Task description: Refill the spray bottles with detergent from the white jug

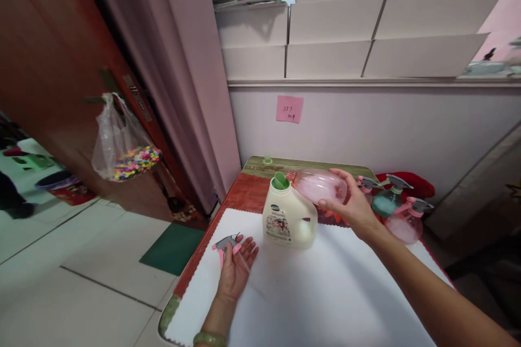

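In my left hand (236, 268) lies a grey and pink spray nozzle (228, 244), its thin clear tube trailing toward me over the white mat. My right hand (352, 203) grips a clear pink spray bottle (321, 187), tipped on its side with its neck toward the mouth of a cream detergent jug (288, 219). Pinkish foamy liquid shows inside the bottle. A green spout (280, 180) sits in the jug's opening, and the jug stands upright on the mat. I cannot tell whether the bottle's neck touches the spout.
A small green cap (267, 161) lies at the table's back edge. On the right stand several spray bottles, among them a teal one (387, 200) and a pink one (407, 225). A white mat (325, 293) covers the tabletop's front. A bag of colourful bits (130, 152) hangs from the door handle.
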`<state>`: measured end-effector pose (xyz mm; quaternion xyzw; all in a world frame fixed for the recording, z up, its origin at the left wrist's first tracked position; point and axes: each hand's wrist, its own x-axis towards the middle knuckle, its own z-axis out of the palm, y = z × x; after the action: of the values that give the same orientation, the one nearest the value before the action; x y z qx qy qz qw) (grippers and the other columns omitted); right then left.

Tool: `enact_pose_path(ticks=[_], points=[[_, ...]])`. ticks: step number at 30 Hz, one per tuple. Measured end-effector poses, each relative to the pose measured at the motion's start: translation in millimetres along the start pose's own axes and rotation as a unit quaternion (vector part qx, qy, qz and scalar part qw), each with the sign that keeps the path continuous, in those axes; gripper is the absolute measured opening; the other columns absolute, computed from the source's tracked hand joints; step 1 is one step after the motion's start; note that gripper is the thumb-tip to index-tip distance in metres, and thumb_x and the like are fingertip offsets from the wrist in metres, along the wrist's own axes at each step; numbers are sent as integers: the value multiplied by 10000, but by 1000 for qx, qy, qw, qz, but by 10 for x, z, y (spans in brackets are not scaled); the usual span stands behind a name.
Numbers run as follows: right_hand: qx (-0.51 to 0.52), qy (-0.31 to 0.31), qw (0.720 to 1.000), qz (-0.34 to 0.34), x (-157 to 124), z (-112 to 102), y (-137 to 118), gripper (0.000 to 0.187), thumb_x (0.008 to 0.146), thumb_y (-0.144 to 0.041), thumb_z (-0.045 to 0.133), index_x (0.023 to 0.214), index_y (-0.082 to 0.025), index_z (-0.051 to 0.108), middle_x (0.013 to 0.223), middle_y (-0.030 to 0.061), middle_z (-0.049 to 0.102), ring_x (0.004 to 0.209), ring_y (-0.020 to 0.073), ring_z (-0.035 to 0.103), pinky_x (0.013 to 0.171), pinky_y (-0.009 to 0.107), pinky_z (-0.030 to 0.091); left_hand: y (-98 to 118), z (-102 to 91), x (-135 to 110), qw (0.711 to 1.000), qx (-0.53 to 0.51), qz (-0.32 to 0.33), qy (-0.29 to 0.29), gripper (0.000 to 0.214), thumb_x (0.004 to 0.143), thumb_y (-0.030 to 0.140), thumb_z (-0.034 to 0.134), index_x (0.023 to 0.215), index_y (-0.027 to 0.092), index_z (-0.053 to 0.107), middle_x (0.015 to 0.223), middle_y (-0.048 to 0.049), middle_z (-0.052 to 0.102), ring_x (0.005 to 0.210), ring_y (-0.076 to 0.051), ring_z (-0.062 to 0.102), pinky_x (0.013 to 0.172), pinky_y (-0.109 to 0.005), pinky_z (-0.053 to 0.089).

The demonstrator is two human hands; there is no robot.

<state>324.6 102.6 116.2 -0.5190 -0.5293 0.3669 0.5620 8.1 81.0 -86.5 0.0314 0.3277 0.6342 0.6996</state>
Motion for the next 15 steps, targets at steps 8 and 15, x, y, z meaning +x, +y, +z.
enact_pose_path(ticks=[8, 15], points=[[-51, -34, 998, 4, 70, -13, -56, 937, 539, -473, 935, 1354, -264, 523, 1233, 100, 669, 1027, 286, 672, 830, 404, 586, -11, -20, 20, 1000, 0, -5, -15, 284, 979, 415, 564, 1068, 178, 694, 1035, -161, 766, 929, -265, 757, 928, -469, 582], [-82, -47, 995, 12, 116, -52, -223, 882, 566, -429, 925, 1348, -266, 552, 1170, 90, 701, 974, 277, 703, 788, 400, 609, -18, -49, 25, 1000, 8, -6, -29, 300, 957, 426, 610, 1066, 163, 704, 1042, -170, 768, 945, -268, 754, 956, -467, 567]])
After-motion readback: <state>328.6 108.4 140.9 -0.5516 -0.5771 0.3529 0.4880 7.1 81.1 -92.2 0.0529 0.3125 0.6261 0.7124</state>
